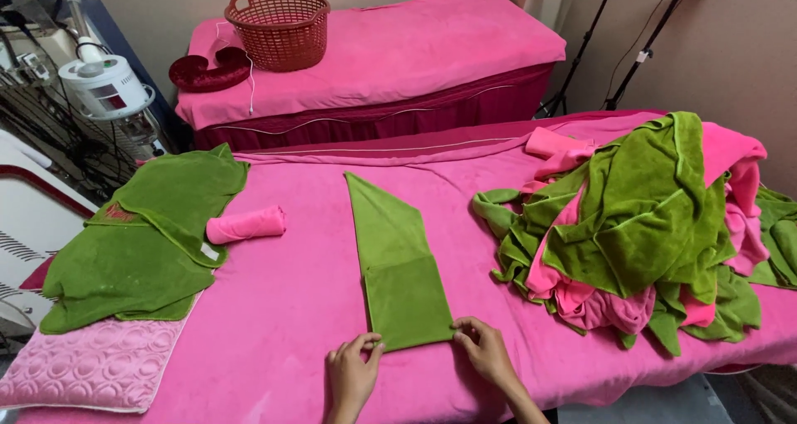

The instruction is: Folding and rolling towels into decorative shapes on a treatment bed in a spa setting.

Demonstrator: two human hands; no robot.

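Observation:
A narrow folded green towel (397,258) lies lengthwise in the middle of the pink bed (290,308), its near end doubled over. My left hand (350,374) pinches the near left corner of that folded end. My right hand (483,351) pinches the near right corner. Both hands rest on the bed's front edge with fingers closed on the cloth.
A heap of green and pink towels (639,225) fills the bed's right side. Flat green towels (141,241) and a rolled pink towel (246,224) lie at the left, above a quilted pink pad (91,366). A red basket (278,27) stands on the far bed.

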